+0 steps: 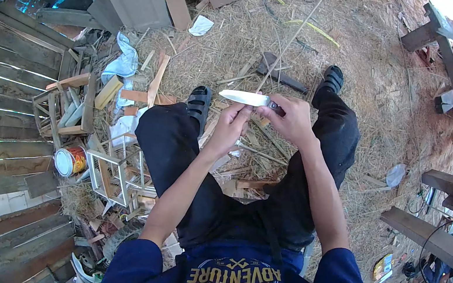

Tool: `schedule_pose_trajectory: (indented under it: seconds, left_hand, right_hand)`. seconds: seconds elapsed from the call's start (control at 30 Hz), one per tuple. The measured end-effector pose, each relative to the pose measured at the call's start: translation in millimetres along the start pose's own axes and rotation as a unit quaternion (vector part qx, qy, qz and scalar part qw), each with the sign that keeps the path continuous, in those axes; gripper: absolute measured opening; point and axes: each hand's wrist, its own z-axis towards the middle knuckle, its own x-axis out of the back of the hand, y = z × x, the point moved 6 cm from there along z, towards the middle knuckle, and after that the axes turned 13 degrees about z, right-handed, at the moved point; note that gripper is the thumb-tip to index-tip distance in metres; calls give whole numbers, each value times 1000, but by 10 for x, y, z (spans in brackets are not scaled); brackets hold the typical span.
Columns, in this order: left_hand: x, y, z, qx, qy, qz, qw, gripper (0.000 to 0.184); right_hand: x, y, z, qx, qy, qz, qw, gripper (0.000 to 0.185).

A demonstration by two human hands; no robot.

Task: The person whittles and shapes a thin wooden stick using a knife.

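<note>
My right hand (292, 121) is closed around the handle of a knife, whose pale, broad blade (240, 97) points left. A long thin stick (295, 37), perhaps bamboo, runs from my hands away toward the top of the view. The blade crosses the near end of this stick. Just below the blade, my left hand (231, 123) is closed, with the stick pinched between thumb and fingers. Both hands are close together above the gap between my knees. Fingers partly hide where blade and stick meet.
Wood shavings and scraps cover the ground. At left stand a small white frame (109, 177), a paint can (64, 162) and a plank wall (7, 101). A dark wooden block (282, 74) lies ahead between my feet. Heavy timber beams (430, 238) are on the right.
</note>
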Motion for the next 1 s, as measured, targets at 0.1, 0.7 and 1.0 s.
schedule_pose_trajectory:
  seconds: [0.1,0.7,1.0]
  left_hand:
    - [44,-60,-1,-3,-18,-2,1000,25]
    - [70,-36,-101,25,-52,-20,998,31]
    - [204,-80,-302,39,-82,58,994,40]
  right_hand:
    - [12,24,-7,0,15,-2,1000,41]
    - [171,-21,-2,40,71,-43,996,36]
    - [730,289,-64,-84,160,-103,978,34]
